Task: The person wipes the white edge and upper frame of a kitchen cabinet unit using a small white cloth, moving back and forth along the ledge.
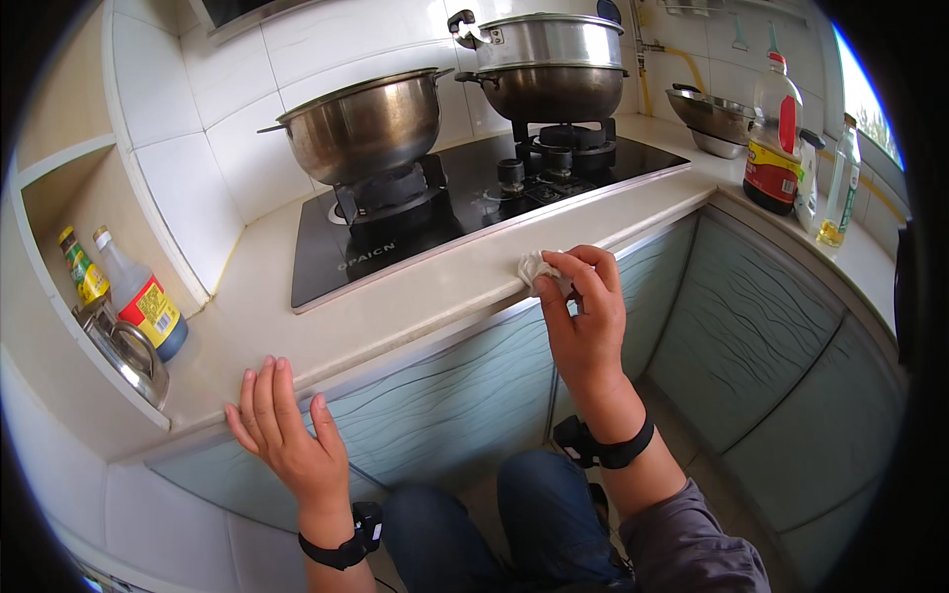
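Note:
Pinched between the thumb and fingers of my right hand (589,311) is a crumpled white tissue (535,270), at the front edge of the pale countertop (400,315). My left hand (289,422) rests its spread fingers on the counter's edge at the left and holds nothing. Behind the tissue lies a black glass gas cooktop (460,215). On its left burner sits a deep steel pot (367,122); a dark steel pan (556,93) on the right burner carries a shiny steamer pot (552,41).
In the left niche stand a sauce bottle (148,296), a yellow-green bottle (83,267) and a steel lidded pot (122,352). At the right are a large soy sauce bottle (775,148), an oil bottle (839,189) and steel bowls (712,118). Glass-fronted cabinet doors (445,378) lie below.

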Motion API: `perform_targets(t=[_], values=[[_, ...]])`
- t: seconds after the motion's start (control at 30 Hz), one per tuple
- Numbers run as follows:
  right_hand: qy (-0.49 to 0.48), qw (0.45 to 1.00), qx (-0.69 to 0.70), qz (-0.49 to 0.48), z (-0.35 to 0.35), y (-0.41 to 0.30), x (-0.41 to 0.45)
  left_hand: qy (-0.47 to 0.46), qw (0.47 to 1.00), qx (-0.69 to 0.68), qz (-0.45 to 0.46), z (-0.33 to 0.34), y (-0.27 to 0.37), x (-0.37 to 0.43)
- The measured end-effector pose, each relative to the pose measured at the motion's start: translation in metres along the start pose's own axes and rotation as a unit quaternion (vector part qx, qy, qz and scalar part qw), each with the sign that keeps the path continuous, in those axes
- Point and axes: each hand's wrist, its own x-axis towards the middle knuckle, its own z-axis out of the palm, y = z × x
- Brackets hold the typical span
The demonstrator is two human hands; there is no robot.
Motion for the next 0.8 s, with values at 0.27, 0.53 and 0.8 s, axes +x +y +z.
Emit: perform_targets(t=[0.27, 0.53, 0.8], values=[[0.023, 0.998, -0.013, -0.058, 0.027, -0.02, -0.017, 0.037, 0.999, 0.011, 0.014, 0.011, -0.004, -0.005], [0.028, 0.991, -0.023, -0.132, 0.041, -0.031, -0.02, 0.036, 0.999, 0.005, 0.02, 0.013, -0.008, -0.008], [0.123, 0.984, -0.127, -0.009, -0.004, 0.035, 0.009, 0.045, 0.999, 0.018, 0.019, 0.015, -0.002, -0.005]])
